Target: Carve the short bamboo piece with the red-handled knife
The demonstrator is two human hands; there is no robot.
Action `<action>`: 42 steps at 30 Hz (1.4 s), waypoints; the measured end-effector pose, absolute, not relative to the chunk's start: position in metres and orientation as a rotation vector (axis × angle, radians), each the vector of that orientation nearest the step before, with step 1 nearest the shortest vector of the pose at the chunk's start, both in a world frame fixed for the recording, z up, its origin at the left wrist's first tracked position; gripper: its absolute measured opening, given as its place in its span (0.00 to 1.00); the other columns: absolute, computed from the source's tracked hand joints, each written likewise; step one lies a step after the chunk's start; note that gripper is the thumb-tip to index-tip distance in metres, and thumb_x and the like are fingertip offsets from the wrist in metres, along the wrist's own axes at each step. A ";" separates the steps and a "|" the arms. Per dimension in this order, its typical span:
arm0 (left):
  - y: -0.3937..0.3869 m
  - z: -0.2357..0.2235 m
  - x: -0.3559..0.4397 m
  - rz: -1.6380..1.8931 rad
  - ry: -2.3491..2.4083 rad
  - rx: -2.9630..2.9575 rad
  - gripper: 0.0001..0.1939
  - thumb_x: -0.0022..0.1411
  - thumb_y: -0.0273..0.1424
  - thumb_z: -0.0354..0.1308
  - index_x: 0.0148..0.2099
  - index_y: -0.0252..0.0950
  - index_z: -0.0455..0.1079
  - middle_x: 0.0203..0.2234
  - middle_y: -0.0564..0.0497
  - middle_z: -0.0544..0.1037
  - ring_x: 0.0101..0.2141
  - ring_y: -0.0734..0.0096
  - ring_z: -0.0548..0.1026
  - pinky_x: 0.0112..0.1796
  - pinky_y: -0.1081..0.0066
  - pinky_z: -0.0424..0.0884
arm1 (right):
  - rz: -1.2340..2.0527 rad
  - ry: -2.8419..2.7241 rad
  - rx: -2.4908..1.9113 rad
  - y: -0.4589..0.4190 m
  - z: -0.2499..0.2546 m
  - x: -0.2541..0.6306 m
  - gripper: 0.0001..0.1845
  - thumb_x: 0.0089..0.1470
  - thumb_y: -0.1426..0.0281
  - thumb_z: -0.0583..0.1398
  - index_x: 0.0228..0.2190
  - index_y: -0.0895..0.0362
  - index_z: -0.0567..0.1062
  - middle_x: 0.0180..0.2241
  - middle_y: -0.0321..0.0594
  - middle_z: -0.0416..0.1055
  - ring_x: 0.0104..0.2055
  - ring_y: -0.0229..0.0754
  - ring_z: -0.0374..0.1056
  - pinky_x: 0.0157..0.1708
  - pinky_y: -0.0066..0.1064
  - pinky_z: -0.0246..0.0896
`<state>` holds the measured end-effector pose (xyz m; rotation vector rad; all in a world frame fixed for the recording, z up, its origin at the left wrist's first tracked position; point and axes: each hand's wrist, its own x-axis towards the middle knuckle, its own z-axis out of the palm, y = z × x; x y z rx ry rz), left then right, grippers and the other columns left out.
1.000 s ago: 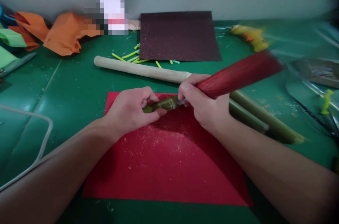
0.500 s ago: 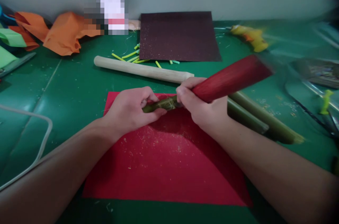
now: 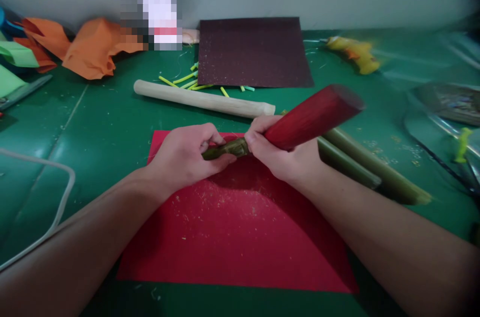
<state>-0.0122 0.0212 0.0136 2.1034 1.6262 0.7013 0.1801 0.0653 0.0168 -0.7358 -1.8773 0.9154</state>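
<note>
Stalk (image 3: 237, 147) and red handle (image 3: 311, 118), held above red sheet (image 3: 228, 242)

Stalk: green, short, roughly level, with a notched or ringed portion toward its right end. Located over the far edge of the red sheet, between the two hands.

Left hand (image 3: 187, 154): thumb and fingers closed on the stalk, gripping its left part.

Right hand (image 3: 283, 149): fingers curled around the lower end of the red handle, which is thick, tilted up to the right. Thumb side just at the stalk's right end; the handle's working end is hidden, and contact cannot be told.

Red sheet: flat on the green bench (image 3: 108, 112), sprinkled with pale shavings (image 3: 202, 197).

Beyond the hands: one pale rod (image 3: 202, 99), lying crosswise; one dark sheet (image 3: 255, 52), with yellow-green strips (image 3: 185, 77) at its near left edge.

Right of the right hand: two green tubes (image 3: 348, 163), side by side, slanting.

Far left: orange paper (image 3: 92, 49), crumpled.

Far right: one yellow object (image 3: 354, 53), blurred.
</note>
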 end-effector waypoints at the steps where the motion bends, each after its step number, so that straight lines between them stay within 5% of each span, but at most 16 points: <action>1: 0.021 0.014 -0.012 0.696 1.625 2.103 0.17 0.57 0.47 0.64 0.33 0.37 0.74 0.15 0.60 0.56 0.19 0.78 0.57 0.20 0.75 0.53 | 0.902 -1.827 -0.758 0.065 0.015 0.179 0.13 0.51 0.74 0.60 0.18 0.53 0.68 0.18 0.33 0.64 0.21 0.34 0.60 0.22 0.31 0.55; 6: 0.021 0.016 -0.011 0.666 1.645 2.081 0.16 0.56 0.46 0.65 0.33 0.37 0.74 0.15 0.60 0.58 0.19 0.78 0.58 0.21 0.74 0.54 | 0.914 -1.508 -0.866 0.064 0.008 0.175 0.12 0.50 0.72 0.61 0.17 0.53 0.70 0.18 0.33 0.65 0.20 0.34 0.58 0.22 0.32 0.55; 21: 0.020 0.014 -0.011 0.686 1.630 2.086 0.16 0.57 0.46 0.64 0.33 0.37 0.72 0.15 0.60 0.57 0.19 0.78 0.57 0.20 0.75 0.53 | 0.925 -1.910 -0.713 0.067 0.015 0.182 0.13 0.51 0.76 0.60 0.19 0.53 0.67 0.18 0.32 0.63 0.20 0.33 0.58 0.20 0.30 0.53; 28: 0.021 0.018 -0.010 0.658 1.641 2.088 0.17 0.56 0.46 0.64 0.32 0.37 0.73 0.15 0.60 0.58 0.19 0.78 0.58 0.21 0.75 0.54 | 0.968 -1.526 -0.869 0.064 0.011 0.176 0.11 0.51 0.72 0.61 0.18 0.53 0.71 0.19 0.33 0.65 0.22 0.35 0.59 0.24 0.33 0.57; 42: 0.021 0.017 -0.011 0.665 1.631 2.086 0.16 0.57 0.45 0.64 0.34 0.37 0.72 0.15 0.60 0.56 0.19 0.78 0.58 0.21 0.75 0.53 | 0.967 -1.886 -0.735 0.067 0.016 0.182 0.13 0.51 0.74 0.60 0.17 0.53 0.67 0.18 0.33 0.63 0.21 0.35 0.58 0.24 0.33 0.55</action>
